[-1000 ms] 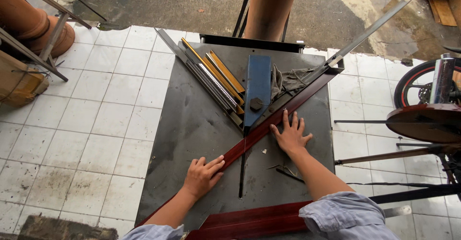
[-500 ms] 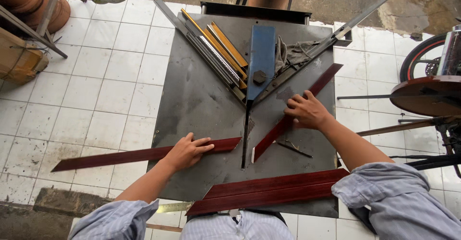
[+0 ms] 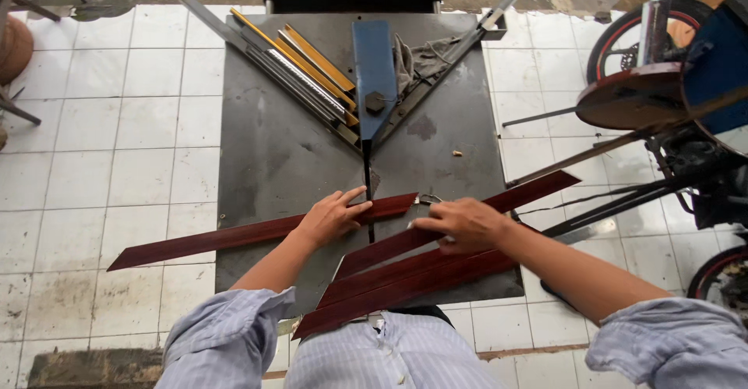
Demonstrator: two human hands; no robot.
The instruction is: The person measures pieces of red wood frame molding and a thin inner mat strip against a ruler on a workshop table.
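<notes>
A long dark red wooden strip is pressed flat under the left hand, whose fingers are spread open on top of it rather than closed around it. The strip is laid across the near left part of the grey metal work table; its pointed right end is set just past the thin dark slot at the table's middle, and its left end is carried well out beyond the table's left edge over the white tiled floor.

A second red strip is held down by the right hand, with the fingers curled over it; whether it is gripped or only pressed cannot be told. This strip is slanted from the near middle of the table up and out past the right edge.

Just nearer the person, a stack of further red strips is laid along the near edge, its ends overhanging that edge.

Open bare metal is left between the hands and the far fittings. At the far middle, a blue blade guard is set upright over the slot, flanked by two angled metal fences forming a V. Yellow and silver rulers are laid along the left fence, and a grey rag is bunched behind the right one.

Beyond the right edge, a rusty round metal disc and dark machine parts are crowded close.
</notes>
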